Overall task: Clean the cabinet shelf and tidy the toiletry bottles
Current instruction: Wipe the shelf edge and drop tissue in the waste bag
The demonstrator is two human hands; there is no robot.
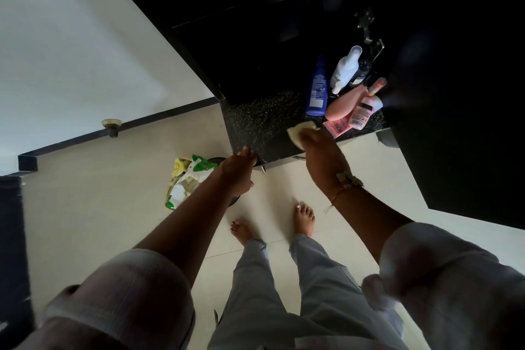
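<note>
A dark speckled cabinet shelf runs across the middle of the view. My right hand presses a pale yellow cloth onto the shelf's front right part, just left of the bottles. My left hand rests on the shelf's front edge, fingers curled over it. Bunched at the shelf's right end stand a blue bottle, a white spray bottle, a pink bottle, a small pink bottle with a barcode and a pink tube lying flat.
An open black cabinet door hangs at the right, its metal hinge above the bottles. On the tiled floor below the shelf lies a green-and-white packet with a yellow cloth. My bare feet stand beneath the shelf.
</note>
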